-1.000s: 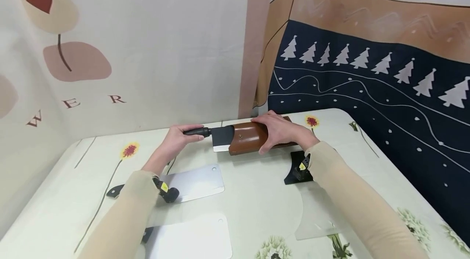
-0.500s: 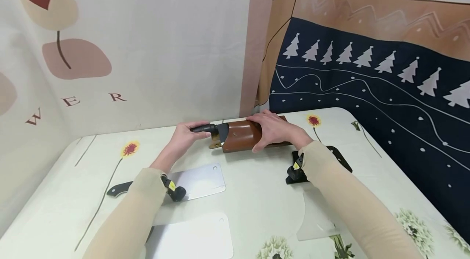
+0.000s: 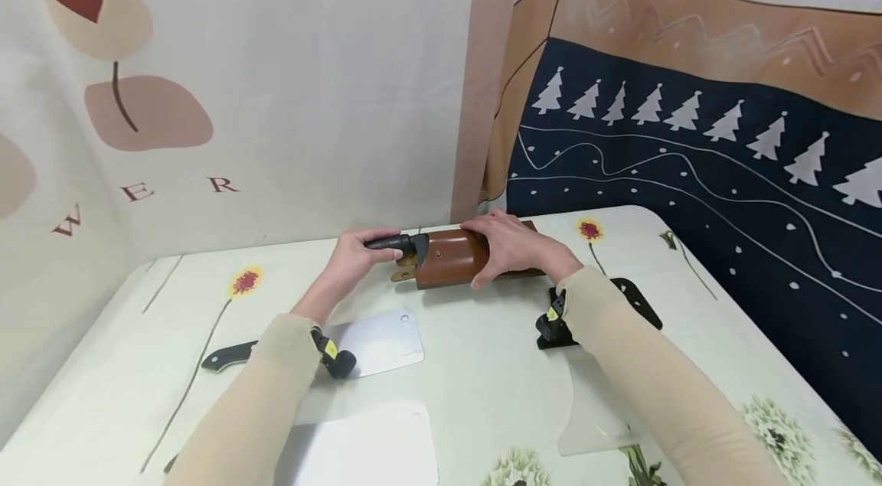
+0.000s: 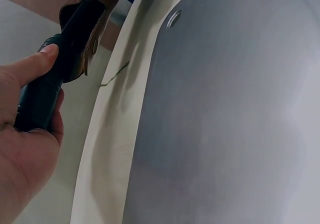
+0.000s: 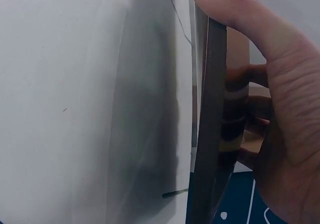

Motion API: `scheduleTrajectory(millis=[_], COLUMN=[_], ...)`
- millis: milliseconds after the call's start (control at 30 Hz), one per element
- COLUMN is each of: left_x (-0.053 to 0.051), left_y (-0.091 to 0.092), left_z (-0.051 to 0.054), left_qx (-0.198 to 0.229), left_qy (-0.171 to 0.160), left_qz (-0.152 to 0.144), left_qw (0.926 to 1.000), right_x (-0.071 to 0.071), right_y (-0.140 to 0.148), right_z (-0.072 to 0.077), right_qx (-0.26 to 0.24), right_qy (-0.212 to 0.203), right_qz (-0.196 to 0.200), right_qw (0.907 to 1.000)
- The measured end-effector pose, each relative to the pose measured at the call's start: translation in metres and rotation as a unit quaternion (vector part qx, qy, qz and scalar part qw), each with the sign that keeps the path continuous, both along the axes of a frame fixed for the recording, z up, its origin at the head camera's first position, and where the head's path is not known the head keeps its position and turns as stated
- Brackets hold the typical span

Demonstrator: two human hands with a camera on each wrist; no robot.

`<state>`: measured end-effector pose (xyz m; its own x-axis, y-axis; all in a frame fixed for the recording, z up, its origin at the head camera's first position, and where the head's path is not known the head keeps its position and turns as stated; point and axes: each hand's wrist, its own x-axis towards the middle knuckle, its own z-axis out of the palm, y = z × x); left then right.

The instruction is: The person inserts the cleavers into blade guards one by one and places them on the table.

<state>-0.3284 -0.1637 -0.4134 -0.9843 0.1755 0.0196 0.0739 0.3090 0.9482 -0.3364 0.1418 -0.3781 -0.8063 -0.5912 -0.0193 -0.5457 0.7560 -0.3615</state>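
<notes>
At the far edge of the table, my left hand (image 3: 351, 260) grips the black handle (image 3: 389, 243) of a knife, thumb along it. A brown leather sheath (image 3: 451, 260) covers nearly the whole blade; only a short dark part shows at its mouth. Two tan snap straps (image 3: 405, 273) stick out there. My right hand (image 3: 513, 247) holds the sheath across its far half, thumb on the near side. In the right wrist view, fingers wrap behind the sheath (image 5: 212, 114). The left wrist view shows the handle (image 4: 42, 94) in my palm and the sheath mouth above.
Below my left wrist lies a cleaver (image 3: 389, 340) with a black handle. A second broad blade (image 3: 365, 444) lies nearer, its handle mostly hidden by my sleeve. Under my right forearm are a black-handled tool (image 3: 641, 306) and a pale, translucent flat piece (image 3: 596, 417). Curtains hang behind the table.
The left hand has moved right, pushing the knife's blade deeper into the sheath, most of it in the first half second. The sheath has shifted slightly left, and its straps now show.
</notes>
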Motion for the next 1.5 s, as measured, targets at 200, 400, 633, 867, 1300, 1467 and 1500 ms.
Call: scheduleTrajectory(millis=[200,400,633,867,1300,1467,1500], left_x=[-0.002,-0.001,-0.005,-0.009,-0.016,-0.017,-0.017], left_y=[-0.001,-0.001,-0.004,0.005,-0.006,-0.008,-0.009], left_z=[-0.001,0.000,-0.001,-0.004,-0.009,-0.015,-0.015], left_qx=[-0.008,-0.013,-0.024,-0.024,-0.046,-0.062,-0.061], left_qy=[-0.001,0.003,0.008,0.002,-0.001,-0.011,-0.013], left_qz=[0.010,0.018,0.027,0.020,0.026,0.025,0.026], left_qw=[0.9999,0.9998,0.9993,0.9995,0.9986,0.9977,0.9977], right_x=[-0.006,-0.008,-0.014,-0.018,-0.029,-0.027,-0.027], right_y=[-0.005,-0.009,-0.015,-0.019,-0.033,-0.034,-0.034], right_z=[-0.002,-0.003,-0.011,-0.017,-0.019,-0.023,-0.024], right_qx=[-0.002,0.014,0.017,0.010,0.028,0.041,0.043], right_qy=[0.002,0.006,0.018,0.024,0.015,0.003,0.003], right_qz=[0.002,0.005,0.008,0.006,0.016,0.008,0.008], right_qw=[1.0000,0.9999,0.9997,0.9996,0.9994,0.9991,0.9990])
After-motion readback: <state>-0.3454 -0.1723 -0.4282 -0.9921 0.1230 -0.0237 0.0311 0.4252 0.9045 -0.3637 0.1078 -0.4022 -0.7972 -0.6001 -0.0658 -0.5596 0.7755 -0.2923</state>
